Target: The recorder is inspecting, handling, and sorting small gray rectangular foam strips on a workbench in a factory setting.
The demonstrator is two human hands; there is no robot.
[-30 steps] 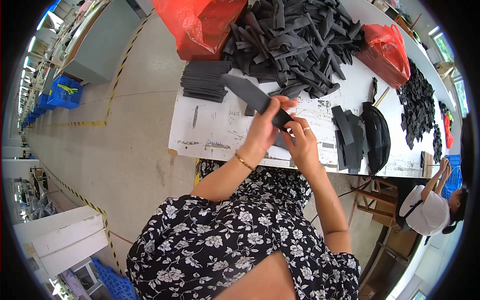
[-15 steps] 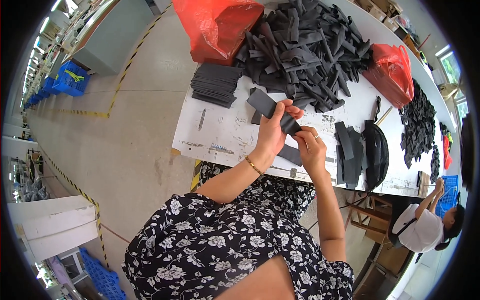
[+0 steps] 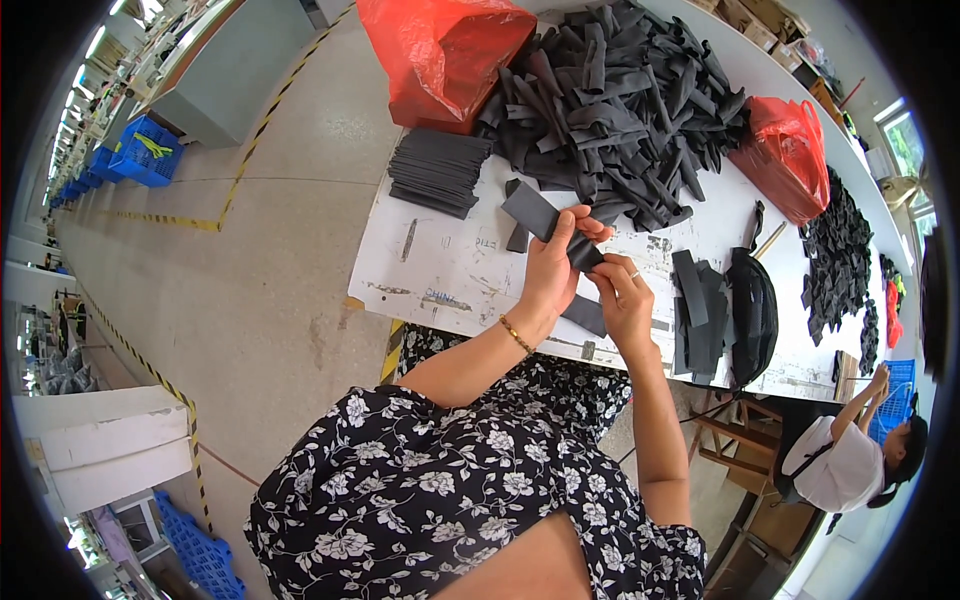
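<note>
Above the front part of the white table [image 3: 400,265], both my hands hold one black fabric strip [image 3: 533,212]. My left hand [image 3: 553,265] grips its middle between thumb and fingers, and one end sticks out flat to the upper left. At the strip's lower right end, the fingers of my right hand [image 3: 628,297] are pinched. Another dark strip [image 3: 585,315] lies on the table beneath my hands. A neat stack of black strips [image 3: 437,172] is at the left, and a big loose heap of them [image 3: 620,110] lies just beyond my hands.
Red plastic bags [image 3: 440,60] [image 3: 785,155] stand on both sides of the heap. Flat dark pieces [image 3: 703,310] and a black pouch [image 3: 752,315] lie to the right. Farther right, a person in a white top [image 3: 845,465] works beside another dark pile [image 3: 835,250].
The view has shifted slightly, so the table contents appear a little to the right. My hands keep the same grip on the strip.
</note>
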